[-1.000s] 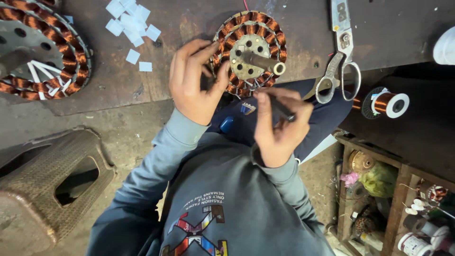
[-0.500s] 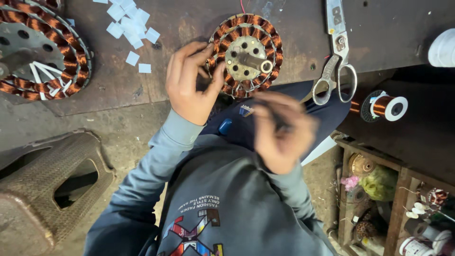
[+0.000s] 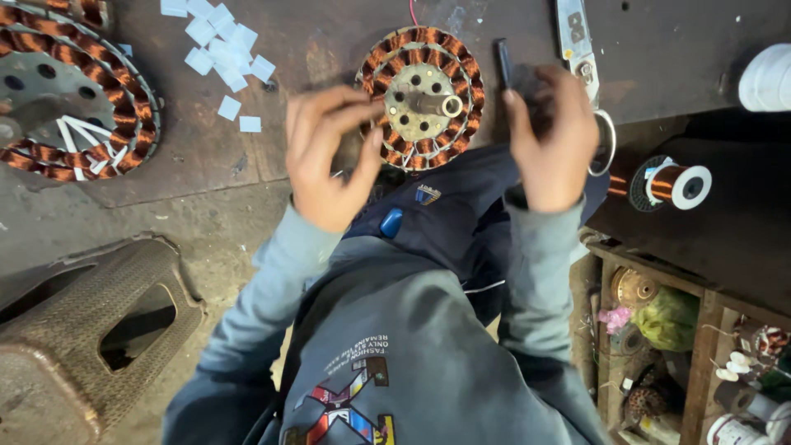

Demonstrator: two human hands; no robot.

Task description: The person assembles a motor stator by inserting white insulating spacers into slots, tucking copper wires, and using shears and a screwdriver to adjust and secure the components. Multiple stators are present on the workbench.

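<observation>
Two bare hands flank the round copper-wound stator (image 3: 422,97) lying flat on the dark workbench (image 3: 676,49), near its front edge. It looks heavy and rigid, its fine windings easily nicked, so best gripped by the steel core. Left hand (image 3: 329,156) rests at its rim, fingers loosely apart; right hand (image 3: 554,140) pinches a thin dark tool (image 3: 503,63).

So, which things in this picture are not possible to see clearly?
Head view only:
- Scissors: mostly hidden behind the right hand.
- Right hand: motion-blurred; grip on the dark tool unclear.
- Large stator: cut off by the left edge.
- White object: cut off by the right edge.
- Shelf clutter: too small and dim.
</observation>
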